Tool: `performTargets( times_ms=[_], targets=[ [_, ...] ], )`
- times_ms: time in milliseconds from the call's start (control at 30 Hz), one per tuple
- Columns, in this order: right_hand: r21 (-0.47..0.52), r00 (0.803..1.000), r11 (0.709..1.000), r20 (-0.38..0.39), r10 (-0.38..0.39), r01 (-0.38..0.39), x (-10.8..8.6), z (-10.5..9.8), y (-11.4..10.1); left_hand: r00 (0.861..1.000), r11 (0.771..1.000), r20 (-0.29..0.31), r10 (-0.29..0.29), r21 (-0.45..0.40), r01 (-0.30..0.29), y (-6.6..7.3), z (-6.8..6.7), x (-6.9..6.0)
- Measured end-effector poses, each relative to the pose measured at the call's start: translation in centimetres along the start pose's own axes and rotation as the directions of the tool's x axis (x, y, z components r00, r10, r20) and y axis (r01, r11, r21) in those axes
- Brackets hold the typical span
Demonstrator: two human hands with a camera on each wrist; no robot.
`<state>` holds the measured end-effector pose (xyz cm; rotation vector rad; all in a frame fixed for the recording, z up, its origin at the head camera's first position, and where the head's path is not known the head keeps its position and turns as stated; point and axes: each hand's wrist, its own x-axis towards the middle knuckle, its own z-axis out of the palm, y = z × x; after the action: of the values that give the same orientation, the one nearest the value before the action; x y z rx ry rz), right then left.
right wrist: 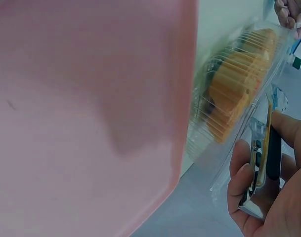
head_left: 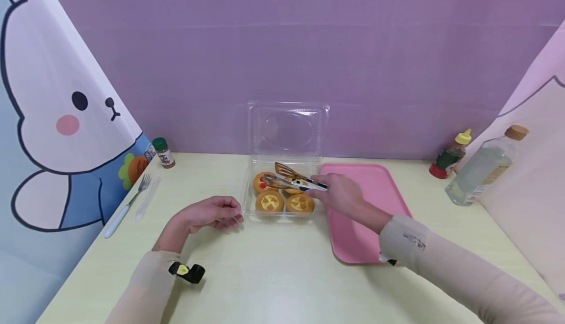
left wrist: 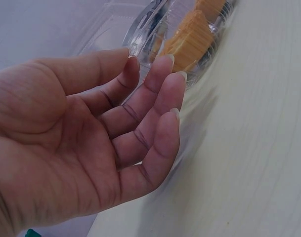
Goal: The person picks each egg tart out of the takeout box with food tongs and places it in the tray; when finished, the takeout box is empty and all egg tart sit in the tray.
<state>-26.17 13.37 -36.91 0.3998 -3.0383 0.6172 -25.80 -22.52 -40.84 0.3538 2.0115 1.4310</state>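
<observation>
Curling loosely around nothing, the left hand [head_left: 216, 212] sits just beside the clear container [head_left: 248, 202]; the right hand [head_left: 342, 194] reaches across the pink tray [head_left: 380, 183], its fingers gripping metal tongs [head_left: 304, 186]; inside the container lie the front pair of buns [head_left: 269, 201], then the rear pair of buns [head_left: 259, 185] under the tongs' parted tips, contact unclear; the step in hand looks like lining up on a rear bun; the next move would call for straddling one and squeezing gently; beyond, the lid [head_left: 287, 130] stands raised.
</observation>
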Motion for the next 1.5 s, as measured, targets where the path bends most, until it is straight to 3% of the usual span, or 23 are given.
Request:
performTargets(
  times_ms=[1500],
  targets=[
    [-0.096, 0.996, 0.995, 0.084, 0.033, -0.025, 1.0, -0.4, -2.1, 1.0, 1.0, 0.006, 0.002, -0.007, -0.002, 0.1, -0.1, 0.0]
  ],
)
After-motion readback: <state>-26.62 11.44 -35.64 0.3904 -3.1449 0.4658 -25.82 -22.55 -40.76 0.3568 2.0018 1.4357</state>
